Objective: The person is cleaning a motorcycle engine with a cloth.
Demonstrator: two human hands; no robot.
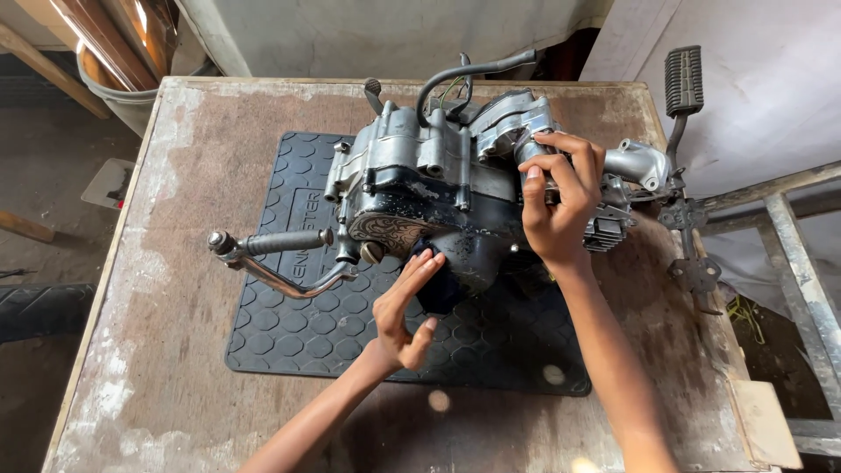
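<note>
A grey and black motorcycle engine (pixel 420 188) lies on a black rubber mat (pixel 289 324) on a worn wooden table (pixel 175 219). My right hand (pixel 561 197) grips the engine's silver upper right part, next to the finned cylinder (pixel 609 229). My left hand (pixel 405 311) is flat, fingers together, its fingertips pressing against the dark lower cover of the engine. A chrome kick lever (pixel 272 254) sticks out to the left of the engine. Black hoses (pixel 464 74) curve off the top.
A foot peg on a metal bracket (pixel 683 88) stands at the table's right edge, with a metal frame (pixel 788 228) beyond it. A bucket (pixel 118 92) sits off the far left corner. A tyre (pixel 39 307) lies on the floor at left.
</note>
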